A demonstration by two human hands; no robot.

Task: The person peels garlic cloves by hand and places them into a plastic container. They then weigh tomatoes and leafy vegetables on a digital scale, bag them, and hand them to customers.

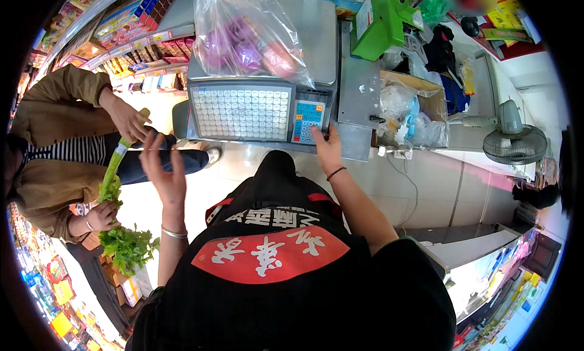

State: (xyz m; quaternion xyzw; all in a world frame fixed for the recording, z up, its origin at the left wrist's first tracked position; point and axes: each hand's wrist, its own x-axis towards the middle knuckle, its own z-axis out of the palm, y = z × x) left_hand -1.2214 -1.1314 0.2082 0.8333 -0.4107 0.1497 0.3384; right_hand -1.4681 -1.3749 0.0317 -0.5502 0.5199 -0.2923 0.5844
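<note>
A clear plastic bag point(246, 45) with purple, round produce and something pinkish in it lies on the metal platform of an electronic scale point(315, 36). My right hand point(327, 145) is at the scale's number keypad point(306, 118), its fingers apart, the index finger at the lower right keys. To the keypad's left is a wide panel of white keys point(242, 113). My left hand point(165, 173) is raised with fingers spread, holding nothing, close beside a bunch of celery point(114, 164). Another person's two hands hold that celery, which bears a label.
The other person point(59, 168) stands at the left, before shelves of packaged goods point(132, 27). Right of the scale are a green plastic box point(374, 27), a cardboard box of plastic bags point(410, 143) and an electric fan point(514, 143). A cable lies on the tiled floor.
</note>
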